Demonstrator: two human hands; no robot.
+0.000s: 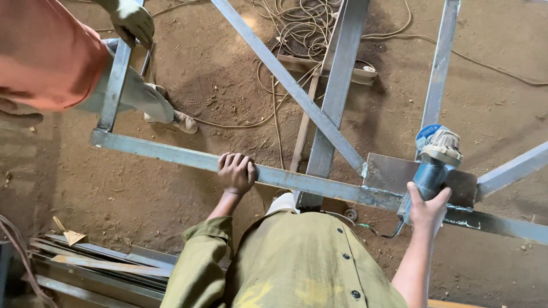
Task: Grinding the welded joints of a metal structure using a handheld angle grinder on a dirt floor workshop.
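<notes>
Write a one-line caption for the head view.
Left hand grips steel frame; right hand holds blue angle grinder at gusset plate.

Left hand (236, 173) curled over horizontal steel tube (171, 154) of welded frame. Right hand (427, 206) gripping blue angle grinder (432, 165) against gusset plate (394, 173), disc probably hidden. Co-worker's gloved hand (133, 21) on upright bar (116, 80). Cables (297, 25) coiled on dirt.

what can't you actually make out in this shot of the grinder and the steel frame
Head view only:
- Angle grinder: its disc is out of sight, behind the blue body and right hand.
- Frame tube under the left hand: covered by the fingers.
- Co-worker's gloved hand: cut by the top edge, the person mostly outside the picture.
- Cables on the dirt: their ends run past the edge.
- Metal strips: partly behind the sleeve.
</notes>
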